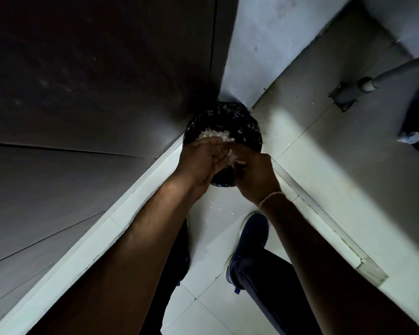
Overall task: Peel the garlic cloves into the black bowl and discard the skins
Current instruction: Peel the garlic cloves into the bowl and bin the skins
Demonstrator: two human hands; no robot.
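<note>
Garlic skins (217,135) are being held over a bin lined with a black bag (242,122), which is standing in the corner where the dark cabinet face (94,81) is meeting the wall. The pale, papery clump is being cupped at the fingertips of the left hand (201,160), at about 12 o'clock from the palm, and more wisps are being pinched between the two hands. The right hand (257,175) is being held against the left at its 4 o'clock, fingers curled onto the same clump, so the hands are together and closed on skins rather than spread.

Judged from this, the discard step is being carried out; the black bowl and the cloves are not being shown. A few white flakes (219,209) are lying on the pale floor tiles (211,298) at 6 o'clock from the bin, just ahead of a dark blue shoe (249,243).

Next, the fingers would need to be opened directly above the bag's mouth, and clinging scraps rubbed off, since such light skins are easily being carried past the rim.
</note>
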